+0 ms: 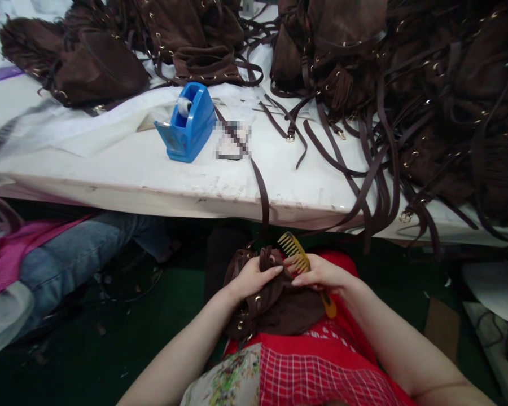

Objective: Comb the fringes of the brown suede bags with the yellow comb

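1. Can place a brown bag in the lap, below the worktop; underside out of sight.
2. Noted at left hand: thumb and fingers pinching a gathered part of the bag; fingertips mostly hidden. Cannot tell tassel from fold there.
3. Noted at right hand: fingers curled around a yellow comb, toothed end toward the worktop, handle partly covered. Cannot tell comb-to-bag contact.
4. Blue dispenser on the worktop, near a strap hanging over the edge; lower end lost in shadow. Pixelated patch alongside, unreadable.
5. Piled bags behind, cut off at top; right-hand heap too dark and tangled to count.
6. Denim leg of another person at left, only partly in view.
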### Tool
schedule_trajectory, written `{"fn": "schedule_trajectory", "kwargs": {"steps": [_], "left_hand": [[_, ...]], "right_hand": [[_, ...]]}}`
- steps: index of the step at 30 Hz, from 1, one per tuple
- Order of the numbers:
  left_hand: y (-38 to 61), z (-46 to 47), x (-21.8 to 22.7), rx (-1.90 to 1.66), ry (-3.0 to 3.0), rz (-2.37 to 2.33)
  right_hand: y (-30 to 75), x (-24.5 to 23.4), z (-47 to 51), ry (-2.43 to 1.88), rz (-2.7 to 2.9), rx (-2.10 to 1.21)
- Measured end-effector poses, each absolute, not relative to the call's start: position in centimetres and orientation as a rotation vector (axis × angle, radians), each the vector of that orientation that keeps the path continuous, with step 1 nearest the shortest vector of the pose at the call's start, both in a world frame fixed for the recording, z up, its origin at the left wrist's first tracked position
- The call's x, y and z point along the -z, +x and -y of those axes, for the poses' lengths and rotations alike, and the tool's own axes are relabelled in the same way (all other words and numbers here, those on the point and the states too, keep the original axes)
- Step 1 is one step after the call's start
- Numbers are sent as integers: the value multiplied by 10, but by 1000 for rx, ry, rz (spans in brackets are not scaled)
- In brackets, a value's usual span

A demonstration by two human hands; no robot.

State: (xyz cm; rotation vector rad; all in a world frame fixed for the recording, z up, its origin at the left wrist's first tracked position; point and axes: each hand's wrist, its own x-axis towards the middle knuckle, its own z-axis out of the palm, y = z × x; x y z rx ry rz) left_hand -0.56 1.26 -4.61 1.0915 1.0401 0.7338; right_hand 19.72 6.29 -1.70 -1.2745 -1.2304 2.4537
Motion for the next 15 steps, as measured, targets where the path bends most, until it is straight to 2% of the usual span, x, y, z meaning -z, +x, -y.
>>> {"fn": "schedule_trajectory", "kwargs": {"steps": [9, 12, 15], "left_hand": [[3, -26, 16, -449, 1632, -1951], [0, -32, 18, -373, 1647, -1996], [-7, -37, 24, -388, 1494, -1779]], "right_hand": [[154, 31, -51, -1084, 996, -2632], [145, 31, -53, -1086, 955, -2681], [145, 38, -52, -981, 860, -2825]]}}
